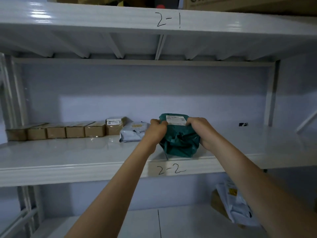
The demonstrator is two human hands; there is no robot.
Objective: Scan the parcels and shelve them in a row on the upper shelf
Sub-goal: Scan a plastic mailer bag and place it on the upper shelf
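Note:
A dark green plastic mailer parcel [180, 141] with a white label on top stands on the white shelf marked 2-2 [68, 152]. My left hand [157, 128] grips its upper left edge and my right hand [199, 129] grips its upper right edge. To its left lies a grey mailer parcel [132, 132], partly behind my left hand. Further left runs a row of several brown cardboard boxes [56, 131], the rightmost one [115, 125] taller, with a white label.
The shelf marked 2-1 [168, 19] overhangs above, with cardboard boxes on it. On the lower shelf at the right lie a white mailer [238, 206] and a brown box [217, 201]. A small dark item [243, 124] sits at the back right.

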